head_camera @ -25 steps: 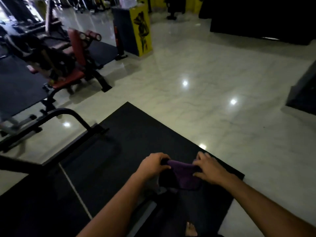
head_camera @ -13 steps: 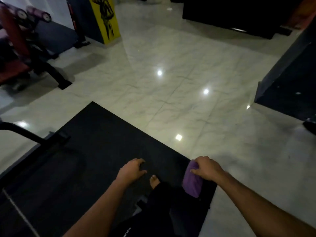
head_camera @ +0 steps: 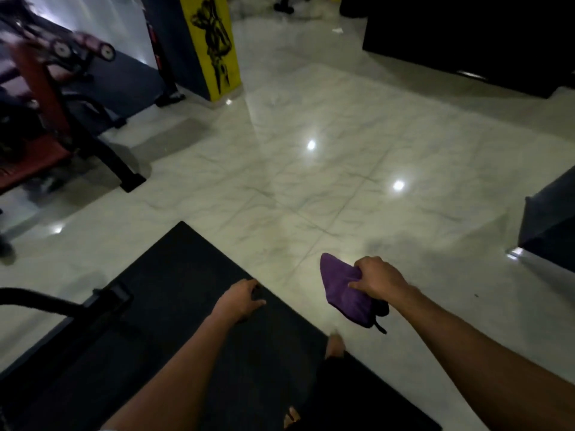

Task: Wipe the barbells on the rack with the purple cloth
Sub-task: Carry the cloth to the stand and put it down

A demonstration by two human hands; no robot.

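Marble floor [head_camera: 342, 169]: pale, glossy, veined, with small bright light spots reflected across it. Black mat [head_camera: 174, 306]: laid on the floor at the lower left, one corner pointed toward the middle of the floor. Red gym machine [head_camera: 40, 126]: stood at the left edge of the floor, black legs and roller pads seen, blurred. Yellow pillar [head_camera: 217, 45]: set at the far edge of the floor, marked with a dark figure. Purple cloth [head_camera: 342, 290]: held above the floor just off the mat's right edge, bunched and hanging. Right hand [head_camera: 376, 279]: fingers curled round the cloth's upper part. Left hand [head_camera: 241, 301]: held over the mat's edge, fingers loosely curled, nothing seen in its grasp. Barbells and rack: not seen in this view.
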